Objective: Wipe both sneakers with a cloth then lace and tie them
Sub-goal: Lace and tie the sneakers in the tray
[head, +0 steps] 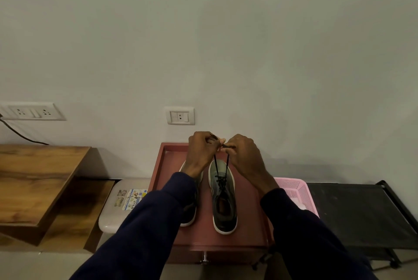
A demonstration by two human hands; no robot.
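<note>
Standing side by side on a red cabinet top point(246, 223), toes toward the wall: two grey-and-black sneakers. Right sneaker point(222, 198) — laced, its black lace point(220, 162) drawn up taut in two strands to both hands. Left hand point(200, 150) and right hand point(243, 155) meet above the toes, fingers pinched closed on the lace ends. Left sneaker point(192, 207) — largely hidden under the left sleeve. Pink basket point(294, 191) just right of the cabinet; wooden table point(34, 177) well to the left.
</note>
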